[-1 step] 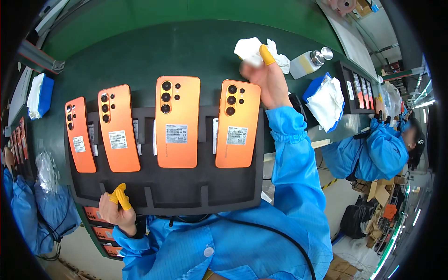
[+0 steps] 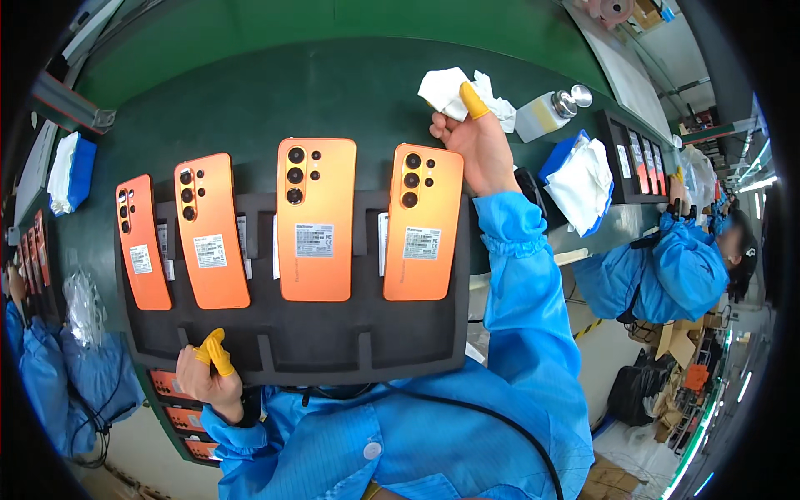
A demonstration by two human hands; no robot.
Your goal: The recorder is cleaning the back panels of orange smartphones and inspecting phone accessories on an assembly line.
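Little has changed: your right hand (image 2: pixel 489 156) is almost where it was beyond the tray's far right corner, though its fingers, smeared a moment ago, now look sharp. They pinch a white wipe (image 2: pixel 446 90), the thumb in a yellow finger cot (image 2: pixel 475 100) pressing on it. Your left hand (image 2: pixel 210 379) rests at the near left edge of the black tray (image 2: pixel 312 350), fingers curled; you cannot tell from this view whether they grip that edge. The four orange phones (image 2: pixel 317 218) stay in a row across the tray, backs up, camera ends reaching past its far edge. That suggests the work is at the wipe, not the phones. Right of the tray, on the green surface (image 2: pixel 250 108), sit a pump bottle (image 2: pixel 540 119) and a blue box (image 2: pixel 560 157) of wipes.
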